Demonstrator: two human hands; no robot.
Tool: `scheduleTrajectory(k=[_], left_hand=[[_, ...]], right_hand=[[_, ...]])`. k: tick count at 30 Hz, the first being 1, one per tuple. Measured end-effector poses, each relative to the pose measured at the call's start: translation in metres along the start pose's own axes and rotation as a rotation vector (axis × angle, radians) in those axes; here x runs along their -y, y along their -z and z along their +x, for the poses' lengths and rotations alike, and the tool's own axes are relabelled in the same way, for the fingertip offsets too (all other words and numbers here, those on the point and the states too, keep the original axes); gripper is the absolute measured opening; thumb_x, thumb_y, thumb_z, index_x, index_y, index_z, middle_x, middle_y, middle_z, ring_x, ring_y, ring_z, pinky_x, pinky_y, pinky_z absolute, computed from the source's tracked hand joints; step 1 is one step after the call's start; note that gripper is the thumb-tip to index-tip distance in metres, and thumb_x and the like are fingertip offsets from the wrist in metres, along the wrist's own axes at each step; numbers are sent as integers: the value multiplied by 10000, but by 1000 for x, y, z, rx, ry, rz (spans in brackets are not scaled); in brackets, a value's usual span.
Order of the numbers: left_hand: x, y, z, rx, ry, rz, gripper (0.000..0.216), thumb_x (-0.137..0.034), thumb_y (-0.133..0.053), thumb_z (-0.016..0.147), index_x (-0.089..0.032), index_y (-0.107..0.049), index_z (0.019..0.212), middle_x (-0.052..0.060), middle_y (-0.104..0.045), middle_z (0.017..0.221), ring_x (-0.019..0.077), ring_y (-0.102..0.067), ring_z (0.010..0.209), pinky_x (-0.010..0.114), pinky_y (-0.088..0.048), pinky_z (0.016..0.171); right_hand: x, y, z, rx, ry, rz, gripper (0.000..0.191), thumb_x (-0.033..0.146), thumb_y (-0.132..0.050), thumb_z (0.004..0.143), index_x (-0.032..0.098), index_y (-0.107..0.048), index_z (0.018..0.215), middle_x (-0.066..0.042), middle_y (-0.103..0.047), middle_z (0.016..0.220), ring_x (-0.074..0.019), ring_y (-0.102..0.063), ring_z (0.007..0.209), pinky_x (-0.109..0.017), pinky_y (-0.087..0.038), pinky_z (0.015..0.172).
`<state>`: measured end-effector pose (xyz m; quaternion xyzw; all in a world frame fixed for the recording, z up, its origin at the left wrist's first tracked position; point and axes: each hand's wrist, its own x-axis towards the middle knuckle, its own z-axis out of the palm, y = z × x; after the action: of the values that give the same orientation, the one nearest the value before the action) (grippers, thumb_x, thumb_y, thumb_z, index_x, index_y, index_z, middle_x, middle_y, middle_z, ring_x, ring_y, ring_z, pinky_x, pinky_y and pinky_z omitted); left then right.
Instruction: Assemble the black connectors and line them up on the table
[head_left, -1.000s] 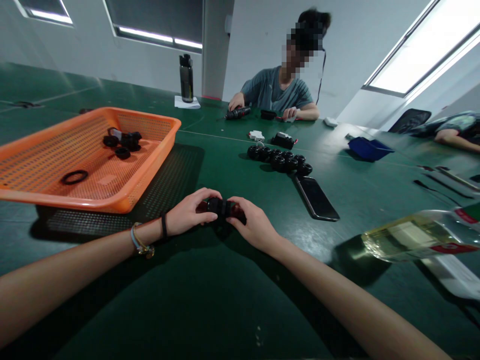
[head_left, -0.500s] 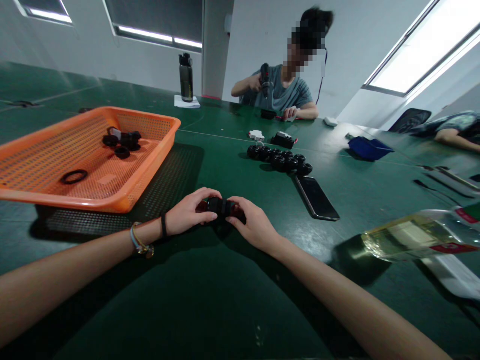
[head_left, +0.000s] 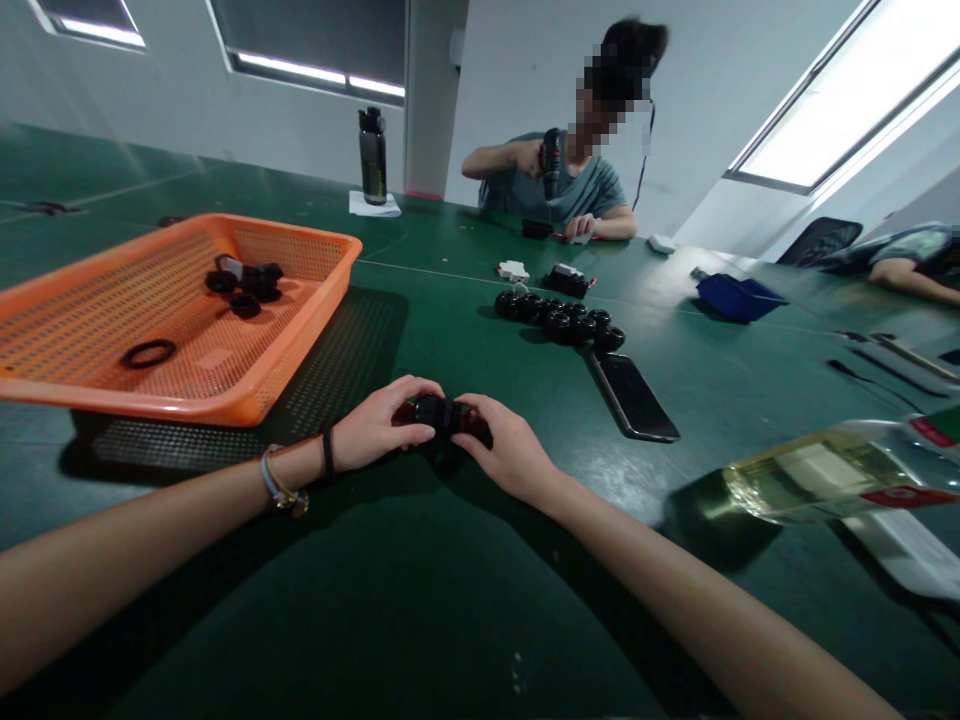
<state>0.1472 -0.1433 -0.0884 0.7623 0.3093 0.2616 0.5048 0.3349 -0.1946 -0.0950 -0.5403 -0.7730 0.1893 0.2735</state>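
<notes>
My left hand (head_left: 382, 425) is closed, thumb and fingers round the left side of a small black round part (head_left: 431, 410) that looks like a toy wheel. From the right, my right hand (head_left: 506, 445) pinches the same black part, thumb below and fingers above. Whether it is one piece or two pressed together I cannot tell. Both hands are low over the green table (head_left: 360, 620). Beyond them lies a cluster of several glossy black wheel-like parts (head_left: 559, 322), apart from my hands.
An orange basket (head_left: 300, 345) on the left holds black rings and black parts. Right of centre lies a phone (head_left: 637, 397), then a bottle of yellowish liquid (head_left: 810, 475). Farther off are a blue tray (head_left: 739, 298) and a dark bottle (head_left: 373, 158). Opposite, a person holds a power screwdriver (head_left: 551, 162).
My hands and the black part stay practically where they were. Across the table, the other person's power screwdriver has moved to the right and stands more clearly over a black part.
</notes>
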Motion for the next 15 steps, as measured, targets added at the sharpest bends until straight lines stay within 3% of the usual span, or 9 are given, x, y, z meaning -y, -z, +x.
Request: scheduleTrajectory(k=[15], left_hand=[[1,0,0,1,-6,23,358,-310,-574,694,-169,-476,1008,16,-449,937,81,-477,616,203,-451,498]], right_hand=[[-2,-1,0,4,-9,-13,312,183,-555,772,149,-507,1078,-67,-599,935,-151,-548,804,-322,-447,766]])
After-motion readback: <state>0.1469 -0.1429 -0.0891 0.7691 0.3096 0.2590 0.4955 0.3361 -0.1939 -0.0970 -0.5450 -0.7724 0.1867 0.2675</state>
